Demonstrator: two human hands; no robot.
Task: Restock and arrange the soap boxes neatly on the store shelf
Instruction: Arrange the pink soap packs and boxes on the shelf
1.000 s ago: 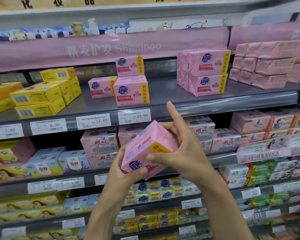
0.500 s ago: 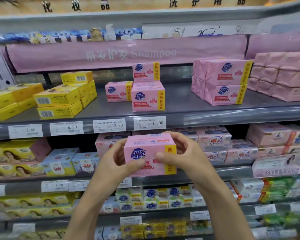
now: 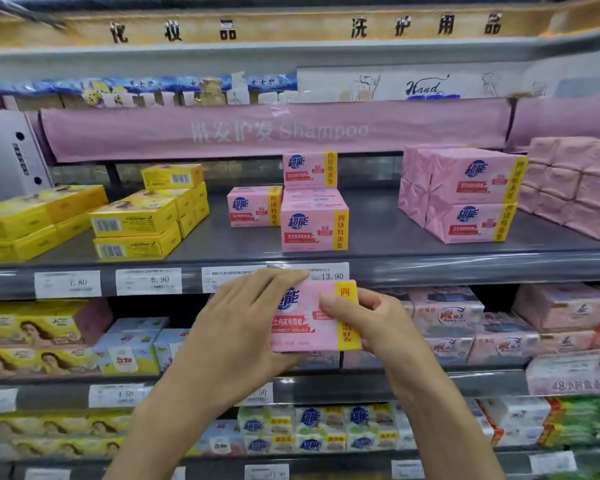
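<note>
A second ago I held the pink rectangular soap box (image 3: 312, 320) tilted on a corner, with the forefinger of my right hand (image 3: 371, 320) sticking up. I have since turned the box level, printed face toward me, and lifted it. Its top edge now reaches the front edge of the grey metal shelf (image 3: 430, 271), just under the white 13.90 price label (image 3: 329, 273). My left hand (image 3: 243, 327) has slid across the face and now hides the left part of the blue logo. My right forefinger has folded behind the yellow-striped end, thumb pressed on the front.
</note>
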